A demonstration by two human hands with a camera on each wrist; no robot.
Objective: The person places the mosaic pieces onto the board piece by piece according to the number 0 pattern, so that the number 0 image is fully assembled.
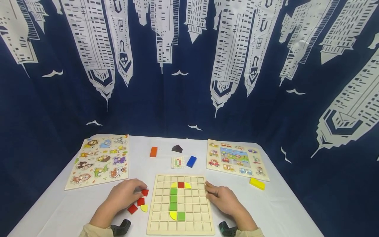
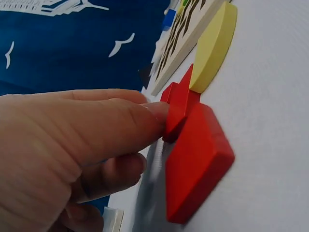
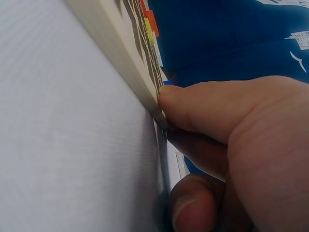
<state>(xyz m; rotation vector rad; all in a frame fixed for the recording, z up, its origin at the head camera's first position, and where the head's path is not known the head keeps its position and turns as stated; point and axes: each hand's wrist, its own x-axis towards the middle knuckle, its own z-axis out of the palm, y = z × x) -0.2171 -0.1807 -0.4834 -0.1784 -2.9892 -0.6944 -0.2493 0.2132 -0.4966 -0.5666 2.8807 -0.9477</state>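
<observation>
My left hand [image 1: 125,193] is at the loose tiles left of the board, its thumb and index finger pinching a red square tile [image 1: 144,192]. Two more red square tiles [image 1: 132,209] and a yellow quarter-circle tile [image 1: 144,208] lie just below it; one red tile [image 2: 198,166] looms large in the left wrist view. The wooden grid board [image 1: 195,227] lies flat between the hands. Its cells hold a red tile [image 1: 181,185], several green squares [image 1: 173,198] and yellow quarter-circles [image 1: 173,215]. My right hand [image 1: 223,198] grips the board's right edge, thumb on top [image 3: 186,104].
Behind the board are a small pattern card [image 1: 178,162], a blue block [image 1: 191,161], an orange block [image 1: 153,151] and a dark pentagon piece [image 1: 177,148]. An animal puzzle [image 1: 100,159] lies left, a vehicle puzzle [image 1: 237,158] right, a yellow block [image 1: 257,183] nearby.
</observation>
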